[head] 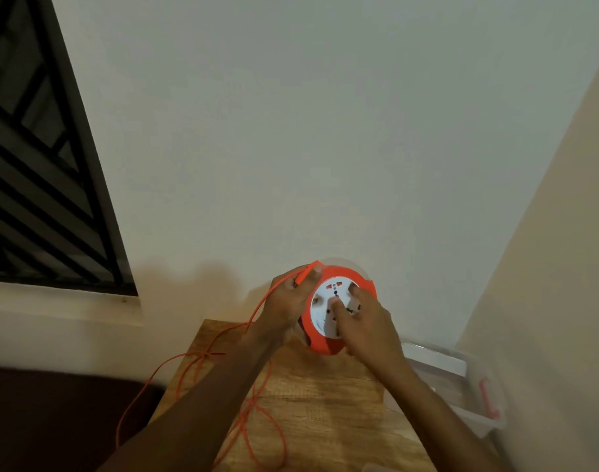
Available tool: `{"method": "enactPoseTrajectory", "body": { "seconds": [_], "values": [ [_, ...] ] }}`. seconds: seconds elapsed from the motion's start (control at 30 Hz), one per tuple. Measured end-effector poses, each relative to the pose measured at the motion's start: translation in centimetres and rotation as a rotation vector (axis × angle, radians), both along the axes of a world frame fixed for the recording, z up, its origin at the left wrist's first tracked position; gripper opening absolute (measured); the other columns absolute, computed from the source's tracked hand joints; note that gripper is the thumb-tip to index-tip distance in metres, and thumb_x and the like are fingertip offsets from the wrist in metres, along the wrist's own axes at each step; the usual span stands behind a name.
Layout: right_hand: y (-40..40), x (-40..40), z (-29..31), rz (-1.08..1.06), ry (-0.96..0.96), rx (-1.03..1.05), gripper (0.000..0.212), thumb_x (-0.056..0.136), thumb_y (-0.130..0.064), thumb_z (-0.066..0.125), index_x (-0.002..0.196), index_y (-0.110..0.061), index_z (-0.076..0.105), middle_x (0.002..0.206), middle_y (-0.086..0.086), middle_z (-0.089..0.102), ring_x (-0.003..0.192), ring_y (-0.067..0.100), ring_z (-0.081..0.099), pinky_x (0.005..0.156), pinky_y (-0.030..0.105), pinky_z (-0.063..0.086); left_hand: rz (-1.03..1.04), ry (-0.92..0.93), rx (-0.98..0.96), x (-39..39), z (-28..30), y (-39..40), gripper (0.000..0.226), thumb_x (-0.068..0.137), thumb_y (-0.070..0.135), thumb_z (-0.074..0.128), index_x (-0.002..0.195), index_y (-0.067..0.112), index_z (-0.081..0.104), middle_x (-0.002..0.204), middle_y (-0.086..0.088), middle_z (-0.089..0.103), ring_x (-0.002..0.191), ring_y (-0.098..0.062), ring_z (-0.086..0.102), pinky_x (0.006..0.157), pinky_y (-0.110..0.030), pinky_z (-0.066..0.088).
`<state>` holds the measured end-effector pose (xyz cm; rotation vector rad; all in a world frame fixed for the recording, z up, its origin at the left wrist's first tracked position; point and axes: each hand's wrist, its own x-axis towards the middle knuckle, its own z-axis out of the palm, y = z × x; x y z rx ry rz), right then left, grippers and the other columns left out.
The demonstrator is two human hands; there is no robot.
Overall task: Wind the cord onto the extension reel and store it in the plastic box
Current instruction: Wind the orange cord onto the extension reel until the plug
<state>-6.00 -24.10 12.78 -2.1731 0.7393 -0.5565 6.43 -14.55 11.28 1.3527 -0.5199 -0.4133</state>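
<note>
An orange extension reel (pixel 325 345) with a white socket face is held up above the wooden table (pixel 325 396). My left hand (pixel 291 301) grips the reel's left rim, and the orange cord (pixel 257 315) passes over its fingers. My right hand (pixel 366 325) rests on the white face with fingertips pressed into it. The loose cord runs from my left hand down to the table, lies there in loops and hangs off the left edge. A clear plastic box (pixel 461 386) with an orange latch stands to the right of the table.
A white wall is straight ahead and a cream wall stands close on the right. A barred dark window (pixel 42 165) sits at the left above a sill. A dark surface lies at the lower left beside the table.
</note>
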Motion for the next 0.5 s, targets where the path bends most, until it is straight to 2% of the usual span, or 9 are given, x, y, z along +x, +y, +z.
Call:
{"method": "enactPoseTrajectory", "body": {
  "seconds": [0.03,0.07,0.1,0.13,0.23,0.3,0.4,0.5],
  "values": [
    [0.1,-0.1,0.3,0.042,-0.051,0.308,0.059,0.094,-0.045,0.053,0.147,-0.026,0.035,0.129,0.006,0.063,0.067,0.017,0.07,0.059,0.028,0.055,0.028,0.001,0.01,0.2,-0.1,0.1,0.029,0.095,0.053,0.067,0.099,0.028,0.082,0.096,-0.003,0.085,0.082,-0.023,0.083,0.061,-0.028,0.064],
    [0.2,-0.2,0.4,0.075,-0.081,0.51,0.059,0.093,-0.039,0.057,0.146,-0.027,0.034,0.12,0.006,0.067,0.052,0.016,0.064,0.048,0.026,0.05,0.046,0.006,0.022,0.5,-0.2,0.3,0.031,0.095,0.054,0.068,0.094,0.026,0.082,0.091,-0.003,0.085,0.077,-0.021,0.083,0.058,-0.025,0.062],
    [0.2,-0.4,0.3,0.096,-0.084,0.549,0.06,0.091,-0.035,0.06,0.145,-0.028,0.036,0.109,0.004,0.071,0.045,0.015,0.059,0.044,0.025,0.047,0.049,0.017,0.034,0.7,-0.3,0.5,0.034,0.094,0.055,0.068,0.093,0.024,0.082,0.088,-0.004,0.085,0.074,-0.021,0.082,0.055,-0.023,0.061],
    [0.1,-0.6,0.1,0.097,-0.082,0.453,0.059,0.089,-0.034,0.062,0.143,-0.026,0.039,0.099,0.0,0.071,0.046,0.014,0.059,0.045,0.025,0.047,0.041,0.031,0.047,1.0,-0.3,0.6,0.036,0.094,0.056,0.067,0.094,0.022,0.081,0.087,-0.005,0.085,0.072,-0.021,0.082,0.054,-0.023,0.06],
    [-0.5,-1.2,-0.6,0.059,-0.067,-0.257,0.045,0.085,-0.032,0.065,0.128,-0.021,0.056,0.083,-0.009,0.069,0.069,0.01,0.065,0.064,0.028,0.053,0.005,0.079,0.062,1.3,-0.2,0.6,0.041,0.095,0.055,0.066,0.105,0.017,0.078,0.09,-0.006,0.085,0.074,-0.024,0.083,0.054,-0.027,0.061],
    [-1.0,-1.7,-0.6,0.123,-0.065,-0.631,0.032,0.085,-0.029,0.064,0.117,-0.022,0.062,0.096,-0.003,0.071,0.075,0.017,0.067,0.063,0.029,0.055,0.002,0.079,0.064,1.4,0.0,0.7,0.04,0.096,0.054,0.065,0.106,0.017,0.076,0.087,-0.003,0.085,0.072,-0.021,0.082,0.053,-0.024,0.061],
    [-1.3,-1.9,-0.3,0.299,0.045,-0.85,0.038,0.085,-0.025,0.064,0.123,-0.029,0.059,0.131,0.007,0.056,0.093,0.027,0.067,0.066,0.037,0.06,-0.024,0.021,0.097,1.4,0.2,1.2,0.034,0.098,0.053,0.062,0.104,0.023,0.076,0.082,0.008,0.084,0.069,-0.012,0.081,0.053,-0.017,0.058],
    [-0.9,-1.9,0.3,0.356,0.137,-0.941,0.055,0.08,-0.022,0.073,0.13,-0.034,0.055,0.139,0.014,0.051,0.101,0.033,0.065,0.07,0.041,0.061,-0.064,-0.016,0.128,0.9,0.6,1.2,0.026,0.093,0.06,0.058,0.098,0.037,0.071,0.076,0.025,0.08,0.067,0.001,0.078,0.052,-0.01,0.055]
  ]
}}
